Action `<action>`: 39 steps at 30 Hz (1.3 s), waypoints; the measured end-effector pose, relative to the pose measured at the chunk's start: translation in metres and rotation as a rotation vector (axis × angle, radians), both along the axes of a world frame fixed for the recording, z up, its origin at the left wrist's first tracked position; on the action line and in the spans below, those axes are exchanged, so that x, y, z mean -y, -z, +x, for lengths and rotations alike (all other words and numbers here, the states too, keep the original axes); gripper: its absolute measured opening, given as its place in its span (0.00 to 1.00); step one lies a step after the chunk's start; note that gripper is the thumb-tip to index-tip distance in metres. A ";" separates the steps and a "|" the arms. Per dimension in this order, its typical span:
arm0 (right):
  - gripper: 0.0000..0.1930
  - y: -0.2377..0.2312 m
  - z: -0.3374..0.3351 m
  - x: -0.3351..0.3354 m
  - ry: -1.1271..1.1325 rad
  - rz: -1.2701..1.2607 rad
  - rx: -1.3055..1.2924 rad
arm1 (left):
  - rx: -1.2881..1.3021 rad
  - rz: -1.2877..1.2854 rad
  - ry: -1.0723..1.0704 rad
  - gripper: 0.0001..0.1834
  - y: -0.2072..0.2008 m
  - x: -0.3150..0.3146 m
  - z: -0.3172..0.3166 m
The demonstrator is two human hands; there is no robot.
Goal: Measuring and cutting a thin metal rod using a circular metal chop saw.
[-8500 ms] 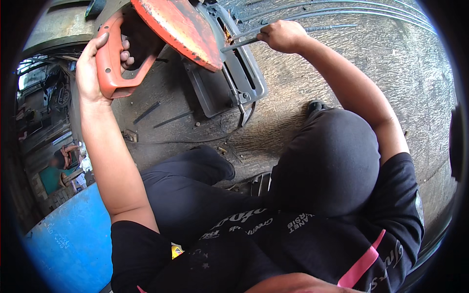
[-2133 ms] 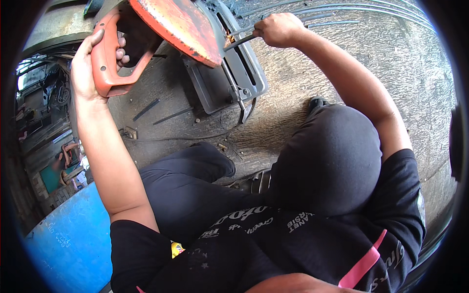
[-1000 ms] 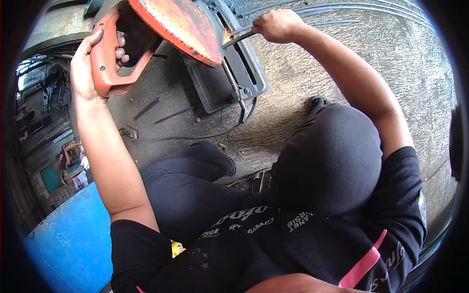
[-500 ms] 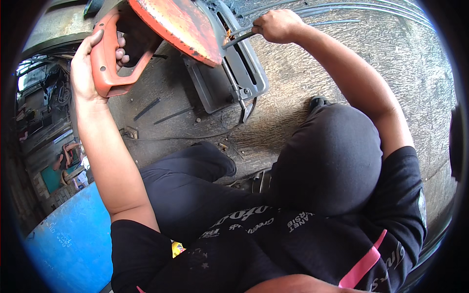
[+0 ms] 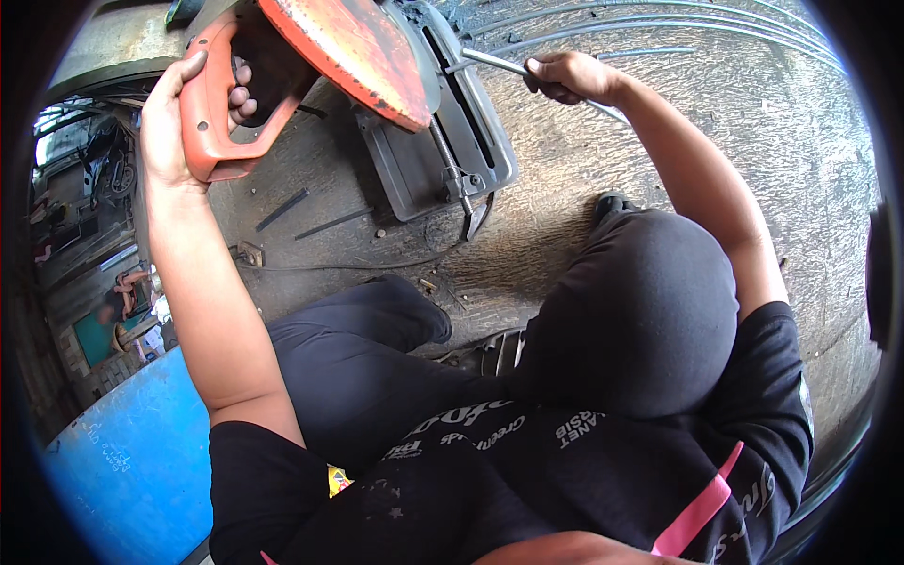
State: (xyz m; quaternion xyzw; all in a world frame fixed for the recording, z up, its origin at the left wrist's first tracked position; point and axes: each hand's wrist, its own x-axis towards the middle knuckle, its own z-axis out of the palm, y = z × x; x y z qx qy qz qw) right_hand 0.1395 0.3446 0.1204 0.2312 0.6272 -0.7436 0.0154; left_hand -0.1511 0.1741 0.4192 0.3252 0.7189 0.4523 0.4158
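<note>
At the upper left, my left hand (image 5: pixel 174 122) is wrapped around the orange D-shaped handle (image 5: pixel 215 104) of a chop saw. The saw's worn orange blade guard (image 5: pixel 353 56) tilts over its dark grey base (image 5: pixel 414 169); the guard hides most of the blade. To the right of the base, my right hand (image 5: pixel 574 77) is closed around a metal rod (image 5: pixel 499 63). One end of this rod points toward the saw, clear of the guard, and the other sticks out behind my fingers.
Long thin rods (image 5: pixel 659 21) lie across the rough floor at the upper right. Short dark offcuts (image 5: pixel 282 210) and a cable (image 5: pixel 348 268) are left of and below the saw. A blue panel (image 5: pixel 141 452) stands at my lower left. Another person (image 5: pixel 130 290) is in the left background.
My right hand has moved right and slightly down, drawing the rod away from the guard and turning it. The orange glow beside the guard is gone. My left hand and the saw have barely shifted.
</note>
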 end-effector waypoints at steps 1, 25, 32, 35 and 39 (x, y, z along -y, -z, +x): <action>0.21 0.003 0.003 0.002 -0.001 -0.099 -0.040 | 0.003 -0.001 0.005 0.21 0.004 -0.002 -0.001; 0.13 0.014 -0.010 0.034 0.002 -0.243 -0.023 | 0.030 0.002 0.050 0.22 0.007 -0.002 -0.008; 0.14 0.036 -0.021 0.073 -0.036 -0.433 -0.132 | 0.017 -0.008 0.032 0.22 0.007 -0.004 -0.006; 0.14 0.042 -0.024 0.084 -0.014 -0.589 -0.099 | 0.020 -0.008 0.036 0.22 0.010 -0.004 -0.009; 0.16 0.046 -0.032 0.094 -0.022 -0.655 -0.093 | 0.005 -0.003 0.037 0.23 0.003 -0.002 -0.006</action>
